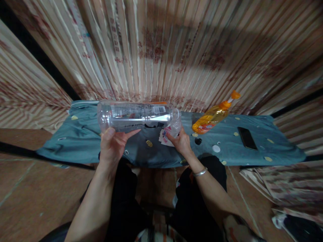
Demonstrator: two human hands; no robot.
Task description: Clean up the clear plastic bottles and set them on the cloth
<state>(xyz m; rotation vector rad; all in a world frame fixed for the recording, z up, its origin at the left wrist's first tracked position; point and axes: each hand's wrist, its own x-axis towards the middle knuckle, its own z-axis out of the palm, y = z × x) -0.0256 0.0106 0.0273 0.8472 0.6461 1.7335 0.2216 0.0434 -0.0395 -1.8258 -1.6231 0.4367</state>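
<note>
A large clear plastic bottle (141, 116) with a printed label and barcode lies sideways in the air above the cloth. My left hand (112, 143) grips its base end, thumb on the near side and index finger stretched along it. At the neck end, my right hand (182, 139) is closed on clear plastic; whether this is only the bottle's neck or a separate clear piece, I cannot tell. Behind those fingers is a piece of white paper with pink and blue print (165, 136), partly hidden. To the right stands a tilted-looking bottle of orange-yellow liquid (210, 117) with an orange cap.
A green cloth with yellow pineapple prints (85, 134) covers the narrow table. On it lie a small black object (198, 141), a white round disc (216, 148) and a black phone (247, 138). Patterned curtains (156, 50) hang right behind; dark frame bars (37, 53) flank the table.
</note>
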